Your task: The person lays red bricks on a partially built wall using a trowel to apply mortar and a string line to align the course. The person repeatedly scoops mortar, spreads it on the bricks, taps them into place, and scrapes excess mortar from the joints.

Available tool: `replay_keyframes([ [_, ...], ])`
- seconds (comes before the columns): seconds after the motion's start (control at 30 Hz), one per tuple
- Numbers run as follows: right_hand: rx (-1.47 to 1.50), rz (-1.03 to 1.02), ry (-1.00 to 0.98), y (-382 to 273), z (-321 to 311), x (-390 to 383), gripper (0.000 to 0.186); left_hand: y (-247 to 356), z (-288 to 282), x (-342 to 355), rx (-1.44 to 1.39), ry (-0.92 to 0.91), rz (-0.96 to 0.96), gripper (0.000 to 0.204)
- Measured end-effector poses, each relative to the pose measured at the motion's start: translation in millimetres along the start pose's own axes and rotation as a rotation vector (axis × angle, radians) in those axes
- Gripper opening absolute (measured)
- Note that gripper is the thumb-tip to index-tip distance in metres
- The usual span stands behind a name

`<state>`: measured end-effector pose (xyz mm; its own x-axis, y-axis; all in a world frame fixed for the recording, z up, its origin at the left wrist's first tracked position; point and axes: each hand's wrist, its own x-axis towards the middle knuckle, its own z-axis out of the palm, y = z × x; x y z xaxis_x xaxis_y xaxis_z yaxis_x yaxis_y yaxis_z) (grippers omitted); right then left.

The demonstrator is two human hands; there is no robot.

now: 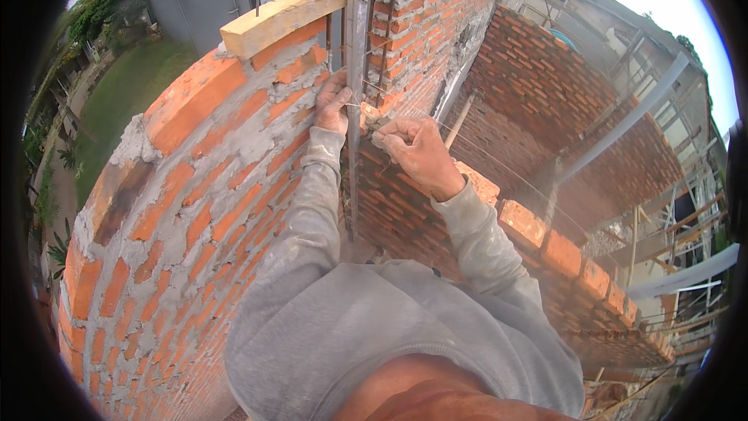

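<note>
An upright grey metal post stands at the wall corner, in front of my chest. On its left side my left hand is closed, thumb against fingers, at a thin pale string that crosses the post. To the post's right my right hand pinches the string, with a small greyish tangle at its fingertips. A small piece of brick sits between the post and my right fingertips. From near my right hand a taut line runs toward the lower right, above a brick course.
A mortar-smeared brick wall curves along my left, with a wooden board along its top. Thin steel rods rise behind the post. At right are a lower wall's top bricks, another brick wall and scaffold poles.
</note>
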<state>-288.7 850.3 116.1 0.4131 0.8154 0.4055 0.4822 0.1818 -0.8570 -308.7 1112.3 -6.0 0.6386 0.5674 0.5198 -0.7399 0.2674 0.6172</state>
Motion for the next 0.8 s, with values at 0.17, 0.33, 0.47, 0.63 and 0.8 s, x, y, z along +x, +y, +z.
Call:
replay_keyframes([
  [0.17, -0.126, -0.202, 0.047, 7, 32, -3, 0.018, 0, 4, -1, -0.016, 0.034, 0.031, 0.049],
  [0.33, -0.098, -0.108, 0.045, 1, 39, -7, 0.018, -2, 5, -4, 0.013, 0.035, 0.018, 0.046],
  [0.47, -0.114, -0.11, 0.092, -4, 41, -7, 0.018, -5, 8, -11, 0.146, 0.146, 0.006, 0.037],
  [0.63, -0.071, -0.198, 0.173, -5, 41, -8, 0.017, -11, 23, -22, 0.562, 0.378, 0.122, 0.029],
  [0.8, -0.08, -0.065, 0.153, -6, 50, -16, 0.018, -16, 37, -24, 0.839, 0.459, 0.287, 0.027],
])
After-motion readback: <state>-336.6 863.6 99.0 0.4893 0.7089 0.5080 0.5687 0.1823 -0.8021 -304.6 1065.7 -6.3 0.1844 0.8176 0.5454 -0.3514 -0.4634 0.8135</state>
